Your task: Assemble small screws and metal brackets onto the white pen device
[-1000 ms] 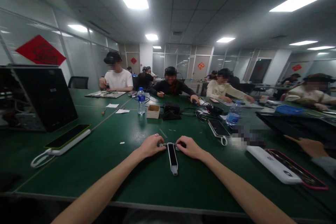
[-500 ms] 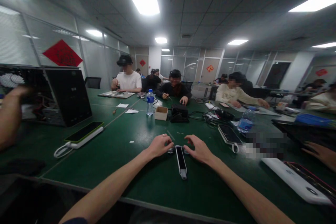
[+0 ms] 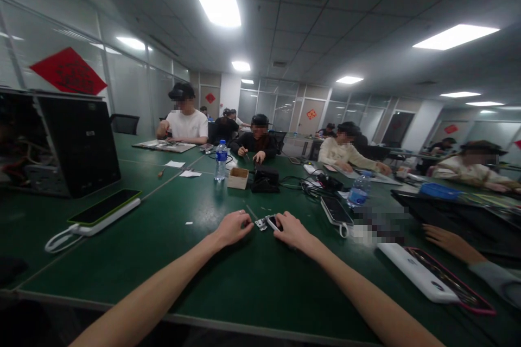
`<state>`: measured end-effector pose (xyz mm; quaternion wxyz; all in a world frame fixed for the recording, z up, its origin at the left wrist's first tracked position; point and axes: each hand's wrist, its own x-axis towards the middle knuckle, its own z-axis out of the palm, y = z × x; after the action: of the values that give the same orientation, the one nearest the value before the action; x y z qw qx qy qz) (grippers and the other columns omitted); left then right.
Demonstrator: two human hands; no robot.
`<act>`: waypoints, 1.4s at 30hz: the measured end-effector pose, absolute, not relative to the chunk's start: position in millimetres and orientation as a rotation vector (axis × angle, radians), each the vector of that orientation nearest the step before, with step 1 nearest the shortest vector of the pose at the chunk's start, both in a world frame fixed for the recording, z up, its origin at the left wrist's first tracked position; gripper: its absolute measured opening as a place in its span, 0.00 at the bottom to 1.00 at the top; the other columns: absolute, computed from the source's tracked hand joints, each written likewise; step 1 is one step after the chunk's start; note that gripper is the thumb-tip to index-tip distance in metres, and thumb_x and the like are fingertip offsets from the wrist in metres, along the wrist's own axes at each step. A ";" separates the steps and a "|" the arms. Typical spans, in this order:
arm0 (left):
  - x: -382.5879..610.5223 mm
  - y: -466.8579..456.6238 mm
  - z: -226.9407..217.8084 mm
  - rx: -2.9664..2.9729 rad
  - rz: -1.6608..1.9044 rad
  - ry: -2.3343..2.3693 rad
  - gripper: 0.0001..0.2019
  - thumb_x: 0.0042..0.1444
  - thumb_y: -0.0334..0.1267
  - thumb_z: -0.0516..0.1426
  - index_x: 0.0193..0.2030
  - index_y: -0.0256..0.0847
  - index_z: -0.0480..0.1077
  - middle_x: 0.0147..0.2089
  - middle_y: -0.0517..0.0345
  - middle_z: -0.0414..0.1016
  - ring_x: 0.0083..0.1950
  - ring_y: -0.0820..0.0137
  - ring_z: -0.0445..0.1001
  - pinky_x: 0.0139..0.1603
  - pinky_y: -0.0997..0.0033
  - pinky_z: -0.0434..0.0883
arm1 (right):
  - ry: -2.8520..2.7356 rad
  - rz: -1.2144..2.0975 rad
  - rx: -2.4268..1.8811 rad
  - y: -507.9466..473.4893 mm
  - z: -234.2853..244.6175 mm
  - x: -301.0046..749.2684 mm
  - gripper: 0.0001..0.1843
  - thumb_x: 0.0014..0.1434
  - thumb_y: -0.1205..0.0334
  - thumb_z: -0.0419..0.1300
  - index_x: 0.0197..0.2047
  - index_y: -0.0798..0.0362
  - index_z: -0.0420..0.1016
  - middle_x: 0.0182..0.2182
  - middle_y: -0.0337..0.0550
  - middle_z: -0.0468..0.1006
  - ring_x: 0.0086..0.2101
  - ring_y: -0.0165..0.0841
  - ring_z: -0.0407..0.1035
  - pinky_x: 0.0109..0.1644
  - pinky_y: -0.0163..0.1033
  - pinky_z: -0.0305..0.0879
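Note:
My right hand [image 3: 292,229] is closed over a slim white handheld device with a dark screen [image 3: 274,222]. Only its far end shows; fingers and palm cover the rest. Just left of that end, a small shiny metal piece [image 3: 260,224] lies on the green table [image 3: 244,276], too small to name. My left hand [image 3: 235,227] rests beside the metal piece, a little apart from it. Its fingers are curled in towards the thumb, and anything between them is hidden.
A computer case [image 3: 79,143] stands open-sided at left. Phones on white holders lie left [image 3: 106,209] and right [image 3: 336,210]. Ahead are a water bottle [image 3: 220,161], a small box [image 3: 237,179] and cables. Another person's hand [image 3: 451,241] reaches in at right.
The white device lay upright between my hands; now my right hand has it, turned and farther forward. The left hand has drawn slightly away. My view has swung right.

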<state>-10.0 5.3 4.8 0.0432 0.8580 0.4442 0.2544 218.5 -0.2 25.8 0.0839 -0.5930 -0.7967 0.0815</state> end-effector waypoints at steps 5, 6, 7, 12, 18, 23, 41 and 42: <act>-1.3 -2.4 1.6 2.673 0.573 1.302 0.07 0.58 0.38 0.53 0.35 0.40 0.70 0.36 0.57 0.72 0.35 0.70 0.71 0.35 0.74 0.64 | -2.098 0.075 -2.024 75.3 12.9 273.9 0.13 0.58 0.60 0.54 0.46 0.55 0.65 0.44 0.51 0.66 0.40 0.40 0.69 0.39 0.39 0.61; 0.1 -3.7 1.2 2.683 0.557 1.299 0.07 0.58 0.38 0.53 0.35 0.40 0.70 0.36 0.57 0.72 0.35 0.70 0.71 0.35 0.73 0.64 | -2.046 0.051 -2.084 88.2 10.2 282.8 0.13 0.59 0.61 0.53 0.47 0.56 0.65 0.45 0.53 0.66 0.41 0.41 0.69 0.40 0.40 0.62; 1.2 -4.5 0.9 2.684 0.544 1.300 0.07 0.58 0.38 0.52 0.35 0.40 0.69 0.37 0.58 0.72 0.35 0.70 0.71 0.35 0.73 0.64 | -2.008 0.031 -2.131 100.0 7.7 290.3 0.14 0.60 0.61 0.52 0.48 0.57 0.64 0.45 0.54 0.66 0.43 0.42 0.68 0.41 0.41 0.62; 2.5 -4.7 0.9 2.666 0.503 1.318 0.06 0.59 0.38 0.52 0.35 0.41 0.67 0.37 0.58 0.71 0.36 0.70 0.71 0.35 0.73 0.64 | -1.864 -0.175 -2.241 144.4 -1.3 308.3 0.20 0.61 0.63 0.52 0.55 0.59 0.61 0.51 0.61 0.63 0.51 0.48 0.62 0.48 0.46 0.59; 4.0 -6.7 7.0 2.641 0.447 1.324 0.05 0.59 0.38 0.52 0.35 0.41 0.67 0.37 0.57 0.71 0.36 0.69 0.71 0.34 0.73 0.65 | -2.001 -0.145 -2.197 182.1 -11.8 313.5 0.19 0.62 0.65 0.50 0.56 0.47 0.62 0.53 0.53 0.61 0.53 0.47 0.56 0.51 0.50 0.55; 4.3 -7.3 7.5 2.637 0.423 1.326 0.05 0.59 0.38 0.52 0.36 0.42 0.66 0.37 0.58 0.70 0.35 0.70 0.70 0.33 0.73 0.64 | -2.050 -0.047 -2.208 199.1 -20.0 323.2 0.20 0.61 0.69 0.47 0.55 0.47 0.65 0.53 0.51 0.61 0.53 0.46 0.56 0.49 0.47 0.56; 5.6 -5.5 3.5 2.701 0.454 1.296 0.05 0.60 0.38 0.51 0.36 0.42 0.65 0.37 0.58 0.70 0.34 0.69 0.70 0.34 0.71 0.65 | -2.004 -0.012 -2.256 204.0 -27.7 331.4 0.28 0.58 0.68 0.47 0.62 0.42 0.54 0.55 0.51 0.59 0.55 0.47 0.54 0.55 0.55 0.48; 5.7 -5.2 2.8 2.709 0.455 1.293 0.05 0.60 0.38 0.51 0.36 0.42 0.65 0.37 0.58 0.70 0.34 0.69 0.70 0.34 0.71 0.65 | -1.995 -0.005 -2.258 204.4 -28.4 331.5 0.27 0.58 0.68 0.48 0.60 0.42 0.56 0.55 0.51 0.59 0.55 0.47 0.54 0.55 0.55 0.48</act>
<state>5.7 -5.2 2.8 0.0527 0.8911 0.4251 0.1498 331.5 204.4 -28.4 0.0642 -0.7478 -0.6608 -0.0017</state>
